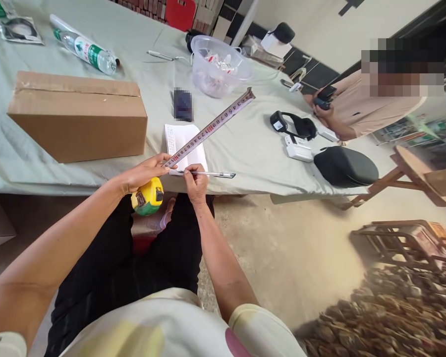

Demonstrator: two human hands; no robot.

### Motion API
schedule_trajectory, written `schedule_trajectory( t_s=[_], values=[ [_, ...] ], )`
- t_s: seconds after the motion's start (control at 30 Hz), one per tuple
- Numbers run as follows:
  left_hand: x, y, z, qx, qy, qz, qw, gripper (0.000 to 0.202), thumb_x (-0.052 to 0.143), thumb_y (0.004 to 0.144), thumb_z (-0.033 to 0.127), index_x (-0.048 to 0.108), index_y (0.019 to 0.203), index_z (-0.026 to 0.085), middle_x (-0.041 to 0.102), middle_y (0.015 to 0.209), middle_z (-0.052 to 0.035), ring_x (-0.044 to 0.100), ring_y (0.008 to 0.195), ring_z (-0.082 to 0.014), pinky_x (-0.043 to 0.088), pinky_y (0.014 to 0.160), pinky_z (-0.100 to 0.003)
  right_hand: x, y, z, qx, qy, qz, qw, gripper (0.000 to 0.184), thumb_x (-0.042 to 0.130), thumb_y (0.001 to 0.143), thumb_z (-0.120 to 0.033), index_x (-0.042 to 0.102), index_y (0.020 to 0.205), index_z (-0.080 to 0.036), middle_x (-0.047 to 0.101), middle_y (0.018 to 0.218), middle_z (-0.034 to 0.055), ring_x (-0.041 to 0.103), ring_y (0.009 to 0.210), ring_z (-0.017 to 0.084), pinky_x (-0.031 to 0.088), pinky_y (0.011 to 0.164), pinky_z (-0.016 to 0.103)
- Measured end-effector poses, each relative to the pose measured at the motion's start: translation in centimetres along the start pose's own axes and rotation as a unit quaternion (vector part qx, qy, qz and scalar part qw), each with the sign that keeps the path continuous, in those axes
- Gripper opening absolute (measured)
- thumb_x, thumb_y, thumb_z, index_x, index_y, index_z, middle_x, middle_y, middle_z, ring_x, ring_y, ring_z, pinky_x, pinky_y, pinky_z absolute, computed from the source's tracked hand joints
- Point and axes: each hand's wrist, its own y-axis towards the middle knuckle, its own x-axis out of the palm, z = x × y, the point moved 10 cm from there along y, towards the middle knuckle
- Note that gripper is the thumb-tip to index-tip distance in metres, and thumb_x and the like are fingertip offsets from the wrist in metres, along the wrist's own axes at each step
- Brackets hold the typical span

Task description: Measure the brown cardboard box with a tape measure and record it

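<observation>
Where the work sits: a long tabletop [245, 148] under a pale grey-green cloth, its near edge just ahead of the person's knees. Bare concrete floor [282, 248] lies below and a light wall stands at far right.
Room edge: reddish bricks [386, 312] are heaped at lower right, with wooden stools [412, 173] off the tabletop's right end.
Counts: one cardboard box [78, 116], one water bottle [85, 49], one clear plastic bowl [219, 64], one notebook [186, 144], one tape measure [147, 197], one black headset [293, 124] and one black case [345, 166]. There are two pens and two stools that can be made out.
Left hand [144, 173]: the thumb and fingers are closed, pinching the blade [211, 126] at its low numbers. The yellow-green body of the tape measure sits just under the palm, over the lap.
Right hand [195, 183]: the fingers are closed around a pen [208, 173], which lies level and points right along the tabletop's near edge, at the notebook's near end.
Blade: it is drawn out and slants up and to the right above the notebook. Its hooked tip is near the bowl, and whether they touch cannot be told.
Around: the cardboard box stands left of the blade, well apart. The water bottle lies on its side behind the box, and the spare pen [159, 55] lies far back, left of the bowl. A dark phone [183, 104] lies between the notebook and the bowl.
Far right: another person stands at the tabletop's end, both hands on a dark handset [323, 96]. The headset and the black case lie just in front of them.
</observation>
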Motion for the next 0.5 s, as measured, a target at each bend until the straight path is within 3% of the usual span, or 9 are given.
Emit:
schedule_trajectory(
  t_s=[0.1, 0.27, 0.5],
  values=[
    [-0.3, 1.5, -0.6, -0.014, -0.001, 0.031, 0.999, 0.04, 0.071, 0.073, 0.039, 0.055, 0.104, 0.022, 0.068, 0.113, -0.0046, 0.061, 0.079, -0.0159, 0.044, 0.067, -0.025, 0.1, -0.1, -0.2, -0.003, 0.0, -0.005, 1.0, 0.013, 0.055, 0.082, -0.033, 0.055, 0.078, -0.021, 0.054, 0.065, -0.0039, 0.05, 0.059, 0.012, 0.042, 0.061, 0.026],
    [-0.8, 2.0, -1.5, -0.045, 0.017, 0.055, 0.997, 0.035, 0.072, 0.068, 0.038, 0.054, 0.094, 0.022, 0.069, 0.098, -0.0029, 0.061, 0.099, -0.0224, 0.044, 0.078, -0.029, 0.2, -0.1, -1.0, -0.021, -0.048, 0.012, 0.999, 0.012, 0.053, 0.081, -0.031, 0.055, 0.075, -0.021, 0.054, 0.064, -0.0037, 0.047, 0.055, 0.011, 0.039, 0.057, 0.025],
    [-1.1, 2.0, -1.4, -0.056, 0.048, 0.1, 0.992, 0.027, 0.072, 0.066, 0.033, 0.055, 0.084, 0.022, 0.068, 0.089, -0.0025, 0.058, 0.106, -0.0254, 0.042, 0.091, -0.035, 0.3, -0.1, -0.9, -0.012, -0.087, 0.01, 0.996, 0.015, 0.051, 0.081, -0.032, 0.054, 0.072, -0.021, 0.054, 0.064, -0.0031, 0.048, 0.057, 0.011, 0.039, 0.058, 0.024]
  ],
)
